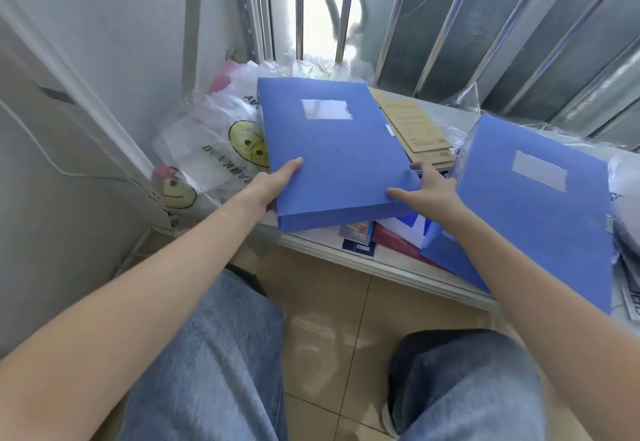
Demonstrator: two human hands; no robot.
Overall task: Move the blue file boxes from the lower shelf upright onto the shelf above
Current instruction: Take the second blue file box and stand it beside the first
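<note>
A blue file box [332, 149] with a clear label pocket lies flat and tilted over the front of a low white shelf [398, 269]. My left hand [277, 182] grips its left edge, thumb on top. My right hand [427, 189] holds its right near corner, thumb on the lid. A second blue file box [533, 205] leans at the right, propped up on the shelf, touched by neither hand. Its lower corner hangs past the shelf edge behind my right forearm.
Plastic bags with yellow smiley faces [221, 149] are piled at the left. A brown cardboard folder [415, 125], books and a red folder [391, 239] lie under the boxes. Grey metal panels [519, 45] and window bars stand behind. My knees are below, over tiled floor.
</note>
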